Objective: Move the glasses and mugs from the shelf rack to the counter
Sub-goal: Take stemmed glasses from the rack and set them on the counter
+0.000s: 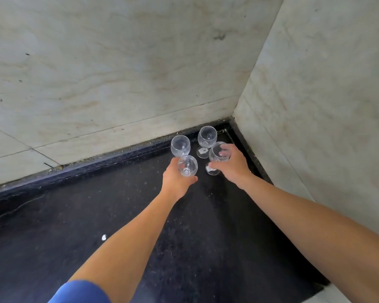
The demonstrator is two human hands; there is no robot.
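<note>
Several clear stemmed glasses stand in the far right corner of the black counter [96,215]. My left hand [175,180] is shut on the nearest glass [187,166], gripping it low by the bowl and stem. My right hand [232,165] is shut on another glass [216,155], fingers around its bowl, its foot resting on or just above the counter. Behind them stand two free glasses, one at the left [180,145] and one nearer the corner [206,137]. No shelf rack and no mugs are in view.
Pale marble walls [118,73] rise behind and to the right of the counter, meeting at the corner. A small white scrap [104,237] lies on the dark surface near my left forearm. The counter's right front edge [322,287] ends at a pale surface.
</note>
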